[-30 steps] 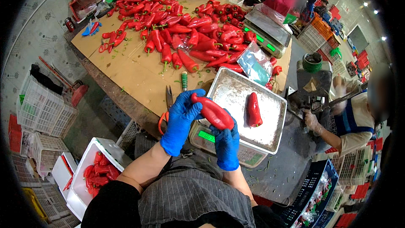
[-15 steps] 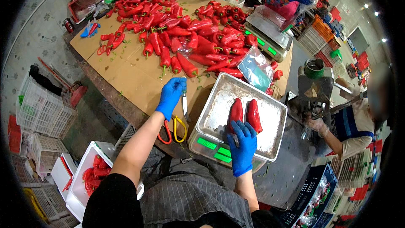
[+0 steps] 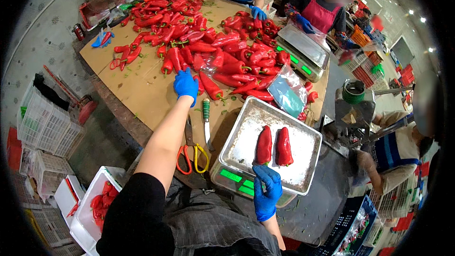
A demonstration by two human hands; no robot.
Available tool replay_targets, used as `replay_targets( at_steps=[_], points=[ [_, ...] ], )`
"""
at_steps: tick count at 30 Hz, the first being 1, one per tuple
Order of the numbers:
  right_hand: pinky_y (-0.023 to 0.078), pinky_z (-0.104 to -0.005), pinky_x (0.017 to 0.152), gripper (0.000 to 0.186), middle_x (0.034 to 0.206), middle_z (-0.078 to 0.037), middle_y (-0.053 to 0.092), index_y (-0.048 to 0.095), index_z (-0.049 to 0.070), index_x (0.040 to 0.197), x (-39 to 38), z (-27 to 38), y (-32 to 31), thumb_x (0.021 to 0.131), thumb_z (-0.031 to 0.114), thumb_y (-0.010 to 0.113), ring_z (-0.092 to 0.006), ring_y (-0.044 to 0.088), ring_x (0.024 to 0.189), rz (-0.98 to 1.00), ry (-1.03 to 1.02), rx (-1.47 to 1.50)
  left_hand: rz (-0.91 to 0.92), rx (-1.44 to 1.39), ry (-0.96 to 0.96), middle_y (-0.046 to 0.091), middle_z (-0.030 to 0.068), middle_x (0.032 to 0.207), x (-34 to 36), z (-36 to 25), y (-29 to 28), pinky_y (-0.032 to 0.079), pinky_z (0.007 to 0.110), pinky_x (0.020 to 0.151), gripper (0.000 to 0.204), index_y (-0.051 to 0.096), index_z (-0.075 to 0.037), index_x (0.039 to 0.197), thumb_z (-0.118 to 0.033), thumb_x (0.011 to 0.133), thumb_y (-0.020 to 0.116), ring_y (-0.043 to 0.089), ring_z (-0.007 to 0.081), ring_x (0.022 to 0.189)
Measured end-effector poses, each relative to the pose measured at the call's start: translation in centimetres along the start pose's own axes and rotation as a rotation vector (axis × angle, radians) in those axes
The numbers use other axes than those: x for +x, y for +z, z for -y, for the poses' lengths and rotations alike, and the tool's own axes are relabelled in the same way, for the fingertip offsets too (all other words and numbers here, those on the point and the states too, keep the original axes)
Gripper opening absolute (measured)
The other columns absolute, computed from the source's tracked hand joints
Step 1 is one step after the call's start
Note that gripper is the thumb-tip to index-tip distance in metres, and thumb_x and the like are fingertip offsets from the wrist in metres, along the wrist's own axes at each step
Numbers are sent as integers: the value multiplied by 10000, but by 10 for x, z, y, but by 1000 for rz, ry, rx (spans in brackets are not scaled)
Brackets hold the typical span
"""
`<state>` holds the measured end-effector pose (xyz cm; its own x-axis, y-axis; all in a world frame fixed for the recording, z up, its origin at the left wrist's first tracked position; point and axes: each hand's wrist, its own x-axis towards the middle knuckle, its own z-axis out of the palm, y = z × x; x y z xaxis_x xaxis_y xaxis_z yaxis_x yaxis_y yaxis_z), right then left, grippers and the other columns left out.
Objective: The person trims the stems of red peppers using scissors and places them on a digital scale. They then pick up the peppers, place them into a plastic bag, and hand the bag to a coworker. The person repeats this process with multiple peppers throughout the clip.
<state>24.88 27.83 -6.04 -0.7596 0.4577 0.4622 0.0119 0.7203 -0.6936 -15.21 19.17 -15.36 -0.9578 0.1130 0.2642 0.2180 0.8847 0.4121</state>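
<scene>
peppers [image 3: 284, 147], a red pair, lie side by side in the metal tray [image 3: 303, 163] on the scale [image 3: 231, 176]; from here i see the blue-gloved right hand [image 3: 268, 191] at the tray's near rim, fingers bent and close together; the left hand [image 3: 186, 86] reaches to the near edge of the pepper pile [image 3: 226, 41], and i can't tell whether its fingers are clamped on one; scissors [image 3: 190, 143] and a green-handled knife [image 3: 206, 119] lie by that arm

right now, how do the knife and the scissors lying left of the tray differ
The knife has a green handle; the scissors have one red and one yellow loop. The knife's handle points away from you, the scissors' loops toward you. Both lie left of the tray.
</scene>
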Motion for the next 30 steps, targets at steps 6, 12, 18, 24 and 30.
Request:
replay_targets(
  at_steps=[6, 12, 18, 24, 30],
  points=[
    [445, -357, 839, 345, 995, -92, 617, 639, 100, 1024, 2, 2, 9, 710, -44, 641, -273, 568, 942, 35, -29, 29, 73, -73, -91, 522, 222, 1092, 13, 28, 6, 477, 457, 789, 516, 499, -69, 1119, -346, 729, 691, 555, 377, 961],
    [448, -363, 831, 329, 989, -86, 624, 641, 102, 1011, 10, 7, 17, 713, -37, 642, -276, 577, 929, 69, -52, 76, 146, -89, 70, 557, 223, 1027, 15, 49, 12, 482, 453, 765, 426, 557, -60, 1032, -351, 746, 678, 573, 379, 922],
    [448, -335, 823, 297, 969, -111, 629, 650, 62, 977, 13, 14, 21, 718, -77, 609, -266, 586, 923, 134, -35, 122, 244, -233, 59, 568, 217, 1081, 25, 52, -3, 456, 427, 833, 407, 575, -117, 1146, -347, 810, 591, 566, 363, 964],
    [455, -331, 816, 314, 968, -108, 637, 647, 66, 976, 9, 15, 25, 708, -93, 608, -262, 596, 916, 191, -42, 112, 144, -91, 9, 577, 219, 1066, 61, 59, 12, 472, 442, 818, 433, 548, -161, 1209, -330, 812, 583, 575, 365, 954],
    [454, -336, 818, 330, 990, -95, 634, 641, 81, 1002, 9, 14, 26, 711, -73, 619, -260, 589, 928, 197, -30, 109, -36, -338, -50, 610, 181, 913, 55, 68, 18, 471, 423, 745, 232, 573, -105, 985, -244, 803, 612, 596, 333, 844]
  ],
)
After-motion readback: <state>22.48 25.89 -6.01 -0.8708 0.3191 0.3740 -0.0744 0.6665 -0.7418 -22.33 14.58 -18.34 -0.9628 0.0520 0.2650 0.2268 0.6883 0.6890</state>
